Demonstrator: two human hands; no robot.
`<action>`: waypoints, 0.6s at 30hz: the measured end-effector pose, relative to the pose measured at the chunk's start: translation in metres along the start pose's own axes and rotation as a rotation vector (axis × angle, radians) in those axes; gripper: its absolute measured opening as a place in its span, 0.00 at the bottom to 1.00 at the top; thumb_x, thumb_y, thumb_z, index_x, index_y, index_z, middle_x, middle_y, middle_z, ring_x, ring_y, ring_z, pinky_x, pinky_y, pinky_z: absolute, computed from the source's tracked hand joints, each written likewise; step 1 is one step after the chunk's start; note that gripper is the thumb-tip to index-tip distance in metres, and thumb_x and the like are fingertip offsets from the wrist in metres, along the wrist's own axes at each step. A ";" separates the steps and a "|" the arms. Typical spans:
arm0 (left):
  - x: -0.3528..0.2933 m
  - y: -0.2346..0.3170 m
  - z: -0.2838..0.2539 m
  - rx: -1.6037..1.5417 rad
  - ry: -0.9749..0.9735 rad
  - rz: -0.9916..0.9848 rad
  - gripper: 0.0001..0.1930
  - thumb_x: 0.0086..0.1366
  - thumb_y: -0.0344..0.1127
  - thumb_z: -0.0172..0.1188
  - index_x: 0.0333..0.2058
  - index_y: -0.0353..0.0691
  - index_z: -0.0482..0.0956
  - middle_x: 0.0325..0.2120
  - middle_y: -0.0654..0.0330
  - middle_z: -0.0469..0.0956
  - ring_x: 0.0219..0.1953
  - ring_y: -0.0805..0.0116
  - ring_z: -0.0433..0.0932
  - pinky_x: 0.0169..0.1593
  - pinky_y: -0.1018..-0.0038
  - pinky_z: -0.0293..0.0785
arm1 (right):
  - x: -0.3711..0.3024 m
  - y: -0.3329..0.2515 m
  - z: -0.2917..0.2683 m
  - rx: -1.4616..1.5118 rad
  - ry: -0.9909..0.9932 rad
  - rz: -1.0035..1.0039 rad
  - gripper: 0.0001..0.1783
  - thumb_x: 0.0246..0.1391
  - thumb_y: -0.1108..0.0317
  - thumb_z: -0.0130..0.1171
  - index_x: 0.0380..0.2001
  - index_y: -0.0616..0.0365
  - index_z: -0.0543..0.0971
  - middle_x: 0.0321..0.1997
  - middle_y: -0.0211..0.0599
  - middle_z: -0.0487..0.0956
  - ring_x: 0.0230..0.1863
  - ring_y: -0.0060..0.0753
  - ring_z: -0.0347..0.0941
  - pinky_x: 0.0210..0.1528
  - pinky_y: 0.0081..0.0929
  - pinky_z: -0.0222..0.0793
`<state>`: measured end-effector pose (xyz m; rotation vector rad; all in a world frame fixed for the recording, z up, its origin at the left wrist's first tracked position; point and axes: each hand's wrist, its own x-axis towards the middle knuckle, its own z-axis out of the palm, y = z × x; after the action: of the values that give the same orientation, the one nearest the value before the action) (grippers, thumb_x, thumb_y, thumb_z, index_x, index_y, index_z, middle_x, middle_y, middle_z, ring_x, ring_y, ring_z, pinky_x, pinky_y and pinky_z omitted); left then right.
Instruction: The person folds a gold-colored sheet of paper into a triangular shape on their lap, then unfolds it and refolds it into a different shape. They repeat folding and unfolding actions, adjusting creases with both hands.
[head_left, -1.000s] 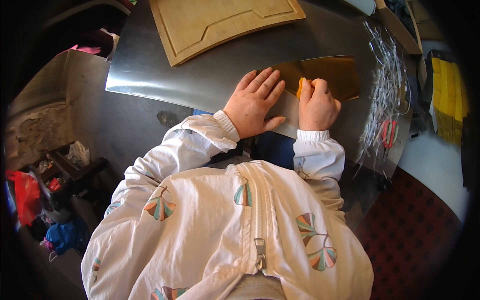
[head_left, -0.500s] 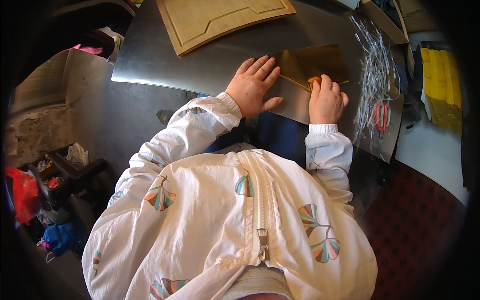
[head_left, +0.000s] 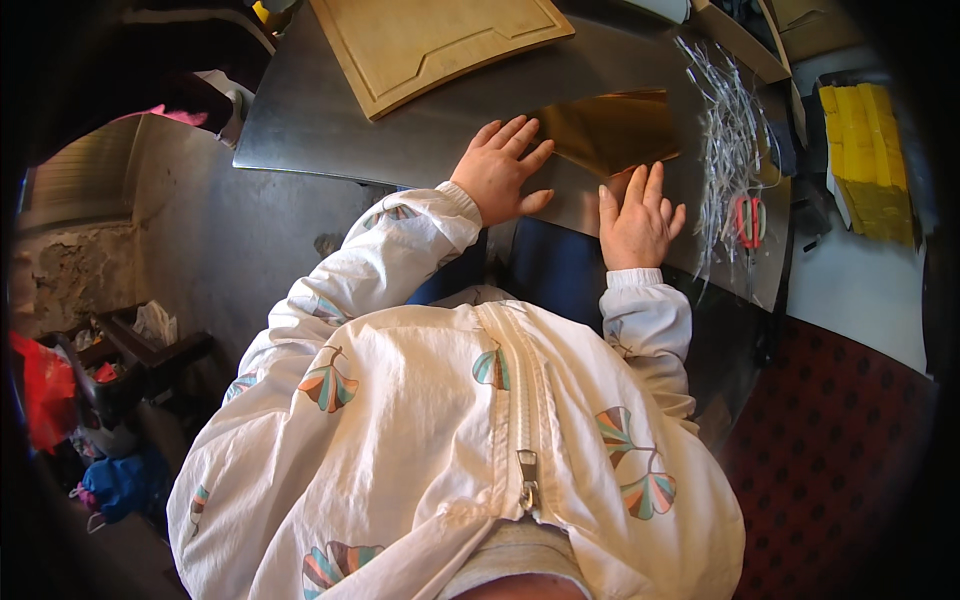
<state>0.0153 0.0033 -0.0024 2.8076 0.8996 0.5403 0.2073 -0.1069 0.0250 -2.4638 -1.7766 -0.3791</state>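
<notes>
The gold sheet [head_left: 618, 122] lay by the near edge of the table [head_left: 320, 125], apparently part-folded beneath the outstretched right hand [head_left: 638, 228], otherwise unfolded; the left hand [head_left: 498, 178], fingers spread, rested at its left end.

Your left hand [head_left: 500, 178]: fingers spread, just left of the gold sheet [head_left: 618, 128]
Your right hand [head_left: 638, 228]: fingers extended, at the gold sheet's near edge
Bench [head_left: 310, 125]: metal, before you
Cutting board [head_left: 440, 42]: wooden, beyond your left hand
Clear strips [head_left: 716, 125]: heaped right of the gold sheet
Scissors [head_left: 743, 222]: red-handled, among the strips
</notes>
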 end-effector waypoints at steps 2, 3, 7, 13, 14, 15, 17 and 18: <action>0.001 0.000 -0.001 0.001 -0.016 -0.002 0.34 0.62 0.59 0.53 0.62 0.46 0.69 0.65 0.47 0.62 0.68 0.51 0.58 0.69 0.55 0.52 | 0.006 -0.016 0.003 0.153 0.161 -0.120 0.33 0.59 0.45 0.53 0.62 0.50 0.70 0.70 0.39 0.63 0.50 0.41 0.70 0.68 0.55 0.47; 0.001 0.000 -0.002 -0.007 -0.015 -0.001 0.34 0.62 0.58 0.52 0.62 0.47 0.69 0.65 0.47 0.62 0.68 0.51 0.58 0.70 0.55 0.52 | 0.010 -0.025 0.007 0.216 0.161 -0.234 0.33 0.58 0.47 0.55 0.63 0.50 0.69 0.70 0.36 0.64 0.49 0.41 0.71 0.68 0.54 0.49; -0.002 -0.004 -0.004 0.005 -0.013 -0.004 0.34 0.64 0.58 0.50 0.63 0.44 0.66 0.66 0.52 0.61 0.69 0.56 0.57 0.70 0.56 0.50 | 0.013 -0.041 0.022 0.255 -0.023 -0.163 0.31 0.61 0.44 0.49 0.63 0.47 0.70 0.70 0.31 0.64 0.51 0.40 0.72 0.70 0.55 0.45; -0.021 -0.020 -0.021 0.150 -0.026 -0.154 0.37 0.65 0.63 0.48 0.64 0.42 0.65 0.67 0.58 0.61 0.69 0.63 0.57 0.70 0.52 0.48 | 0.009 -0.035 0.029 0.302 -0.028 -0.165 0.31 0.61 0.44 0.49 0.63 0.45 0.70 0.71 0.31 0.64 0.52 0.42 0.72 0.70 0.57 0.43; -0.024 -0.023 -0.026 0.184 -0.048 -0.216 0.36 0.66 0.62 0.49 0.64 0.43 0.66 0.66 0.58 0.62 0.69 0.63 0.58 0.70 0.52 0.47 | 0.008 -0.036 0.028 0.291 -0.028 -0.169 0.31 0.61 0.43 0.49 0.63 0.45 0.70 0.71 0.32 0.64 0.52 0.42 0.72 0.70 0.57 0.43; -0.028 -0.024 -0.032 0.217 -0.062 -0.263 0.36 0.65 0.62 0.49 0.63 0.42 0.66 0.66 0.58 0.62 0.69 0.63 0.58 0.70 0.52 0.47 | 0.006 -0.037 0.027 0.286 -0.028 -0.175 0.32 0.61 0.43 0.50 0.63 0.46 0.70 0.70 0.32 0.64 0.52 0.42 0.72 0.70 0.58 0.43; -0.034 -0.022 -0.042 0.261 -0.102 -0.365 0.36 0.64 0.59 0.54 0.63 0.40 0.65 0.66 0.56 0.62 0.69 0.62 0.57 0.70 0.53 0.47 | 0.001 -0.040 0.024 0.260 -0.018 -0.183 0.33 0.59 0.41 0.51 0.62 0.47 0.71 0.69 0.34 0.65 0.51 0.42 0.71 0.70 0.58 0.43; -0.036 -0.017 -0.043 0.200 -0.013 -0.247 0.37 0.63 0.58 0.55 0.63 0.40 0.65 0.66 0.56 0.61 0.70 0.61 0.57 0.70 0.53 0.47 | -0.004 -0.042 0.023 0.244 0.014 -0.188 0.34 0.59 0.40 0.51 0.62 0.48 0.71 0.68 0.35 0.66 0.50 0.42 0.71 0.70 0.58 0.43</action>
<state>-0.0368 -0.0029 0.0227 2.8048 1.3427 0.4158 0.1698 -0.0925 -0.0017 -2.1345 -1.9266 -0.1773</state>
